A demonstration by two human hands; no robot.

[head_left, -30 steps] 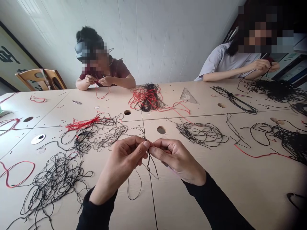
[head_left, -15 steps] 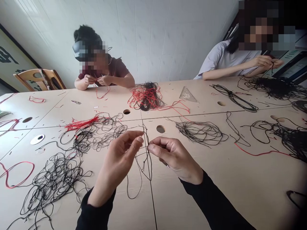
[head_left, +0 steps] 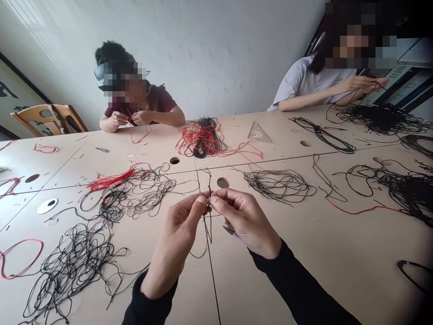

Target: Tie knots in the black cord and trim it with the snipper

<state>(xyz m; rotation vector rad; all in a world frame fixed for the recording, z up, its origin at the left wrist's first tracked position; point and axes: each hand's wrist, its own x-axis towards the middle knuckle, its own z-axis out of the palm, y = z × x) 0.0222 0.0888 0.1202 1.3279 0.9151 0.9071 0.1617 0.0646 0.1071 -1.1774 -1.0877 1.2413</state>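
My left hand (head_left: 177, 234) and my right hand (head_left: 245, 221) meet above the pale wooden table (head_left: 304, 253), fingertips pinched together on a thin black cord (head_left: 209, 221). The cord sticks up a little above the fingers and hangs in loops below them to the tabletop. A small metal tool, perhaps snips (head_left: 230, 230), pokes out under my right palm. Both arms wear black sleeves.
Tangles of black cord (head_left: 74, 257) lie at the left, with more black cord (head_left: 280, 183) ahead and at the right (head_left: 406, 189). A red bundle (head_left: 108, 179) and a red-black pile (head_left: 203, 137) lie further off. A clear set square (head_left: 259, 133) rests nearby. Two other people work cords across the table.
My left hand, which had drawn back from the cord half a second ago, has closed in again and pinches it beside my right fingers. The view has shifted slightly.
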